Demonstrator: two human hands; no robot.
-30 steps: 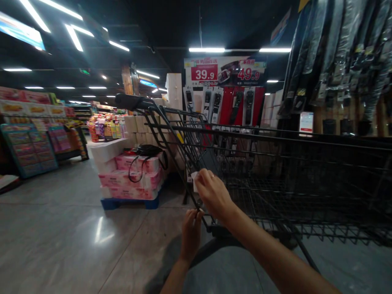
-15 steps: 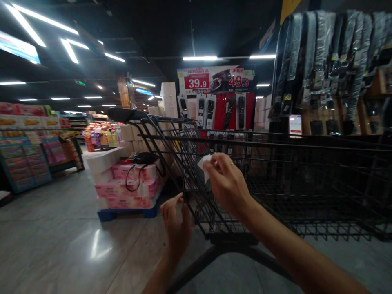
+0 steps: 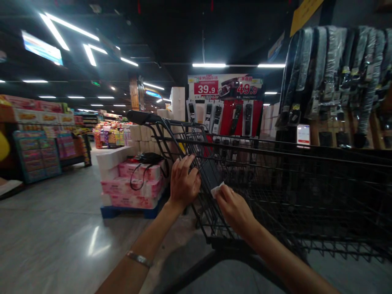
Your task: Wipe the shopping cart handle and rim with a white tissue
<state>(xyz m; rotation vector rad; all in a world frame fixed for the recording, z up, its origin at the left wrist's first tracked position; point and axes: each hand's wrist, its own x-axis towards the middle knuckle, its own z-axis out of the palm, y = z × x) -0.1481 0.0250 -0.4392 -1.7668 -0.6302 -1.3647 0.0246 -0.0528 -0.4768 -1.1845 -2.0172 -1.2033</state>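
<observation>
A black wire shopping cart (image 3: 260, 152) stands side-on in front of me, its handle (image 3: 142, 117) toward the left. My left hand (image 3: 184, 178) is closed on the bars at the handle end of the cart, with its fingers curled over the wires. A silver bracelet (image 3: 139, 259) circles that wrist. My right hand (image 3: 234, 206) pinches a crumpled white tissue (image 3: 217, 190) against the cart's side wires, lower and to the right of my left hand. Some of the wires behind both hands are hidden.
Pink and white packs (image 3: 134, 188) sit on a blue pallet (image 3: 131, 212) at left, with a black strapped bag (image 3: 150, 157) on top. Belts in plastic (image 3: 332, 69) hang at right. Behind the cart is a belt display with a price sign (image 3: 225, 87).
My left hand has risen from below and closed on the cart's bars. My right hand has moved lower along the wires with the tissue. The view has shifted slightly left and up.
</observation>
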